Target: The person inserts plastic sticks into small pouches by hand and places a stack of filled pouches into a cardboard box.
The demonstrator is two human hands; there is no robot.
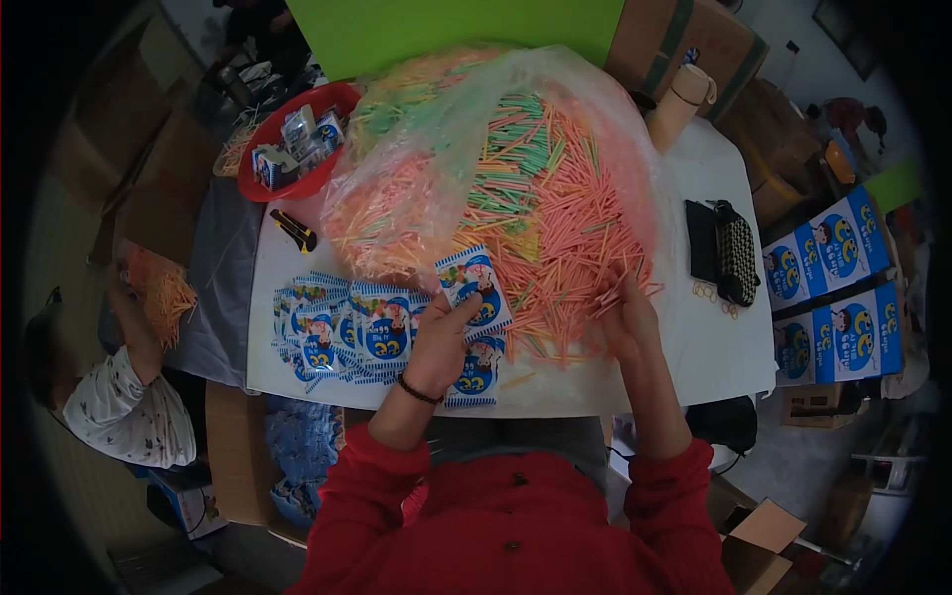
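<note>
Red cardigan [511,516]: nearest cam, front + both sleeves, bottom cut off.
L hand [436,342]: thumb & fingers closed on blue-white packet [484,270], by near L side of coloured sticks [595,208].
R hand [630,317]: fingers part-curled at heap's near R edge; tips hidden, can't tell if any gripped.
Tabletop [714,342]: white; clear plastic bag [416,149] partly over sticks, packet pile [382,332], box cutter [295,231], red basin [260,188] w/ packets.
Room: co-worker [134,407] far L, blue cartons [838,248] R.
Unclear: dim person [266,25] top L; black lens rim crops edges.
</note>
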